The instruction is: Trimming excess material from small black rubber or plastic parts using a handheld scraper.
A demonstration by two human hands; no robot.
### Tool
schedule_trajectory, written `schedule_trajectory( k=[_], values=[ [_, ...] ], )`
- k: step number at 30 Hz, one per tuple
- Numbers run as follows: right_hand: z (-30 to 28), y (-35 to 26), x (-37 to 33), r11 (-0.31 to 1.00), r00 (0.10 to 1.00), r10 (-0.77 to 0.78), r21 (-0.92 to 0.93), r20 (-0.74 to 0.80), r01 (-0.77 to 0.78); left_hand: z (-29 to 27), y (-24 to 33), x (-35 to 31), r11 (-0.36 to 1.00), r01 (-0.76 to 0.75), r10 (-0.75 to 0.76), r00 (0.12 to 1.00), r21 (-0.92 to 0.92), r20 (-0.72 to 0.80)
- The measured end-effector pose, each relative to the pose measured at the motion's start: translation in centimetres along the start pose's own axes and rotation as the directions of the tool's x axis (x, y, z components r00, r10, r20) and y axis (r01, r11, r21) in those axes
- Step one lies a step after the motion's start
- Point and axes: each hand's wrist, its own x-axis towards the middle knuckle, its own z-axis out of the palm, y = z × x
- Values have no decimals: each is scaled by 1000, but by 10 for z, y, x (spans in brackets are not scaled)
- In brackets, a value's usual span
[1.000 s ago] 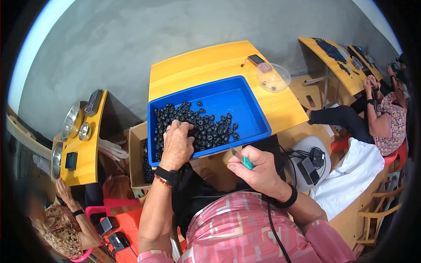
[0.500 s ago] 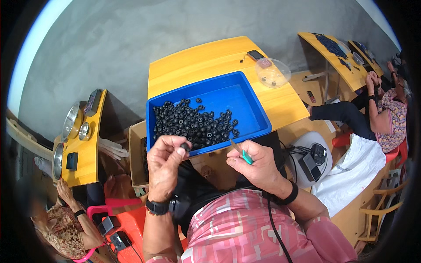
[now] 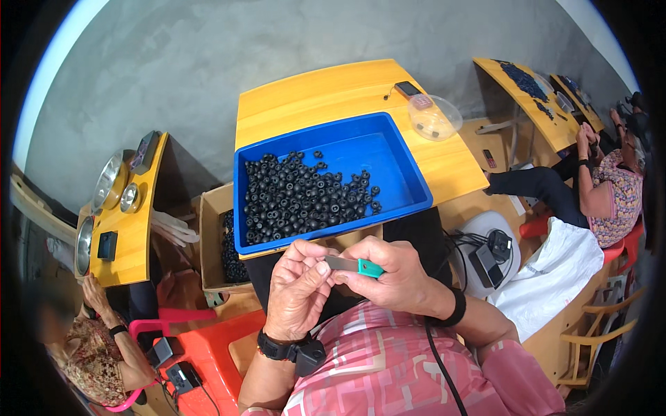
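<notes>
Green-handled knife (image 3: pixel 344 263) on our side of the blue tray's (image 3: pixel 388 177) near edge
Our right hand (image 3: pixel 399 276) has the handle clenched, blade reaching the fingertips of our left hand (image 3: pixel 297 286); can't tell if those pinch anything. Black beads (image 3: pixel 298 197) crowd the tray's left side.

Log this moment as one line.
right hand: holds green-handled knife | left hand: at blade tip, contents unclear | black beads: in blue tray

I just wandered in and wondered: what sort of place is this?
Likely a small workroom for handwork: a blue rectangular plastic tray holds many small round black pieces, a green-handled metal blade is held close by, and other people sit beside yellow wooden tables.
</notes>
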Motion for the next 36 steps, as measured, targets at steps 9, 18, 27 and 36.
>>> schedule_trajectory(
  k=[9,18,27,36],
  values=[
    [2,-4,-5,997,996,70,8,49,-71,3,-7,-5,995,-12,11,1000,-96,-10],
    [0,-3,-2,989,990,115,81,77,-121,12,-2,-5,999,9,-8,1000,40,-13],
    [0,-1,-6,994,993,110,9,33,-111,4,-7,-5,998,48,-47,999,-37,11],
    [-13,1,-5,923,952,291,236,92,-305,-4,-6,-4,995,-1,12,995,-103,101]
  ],
)
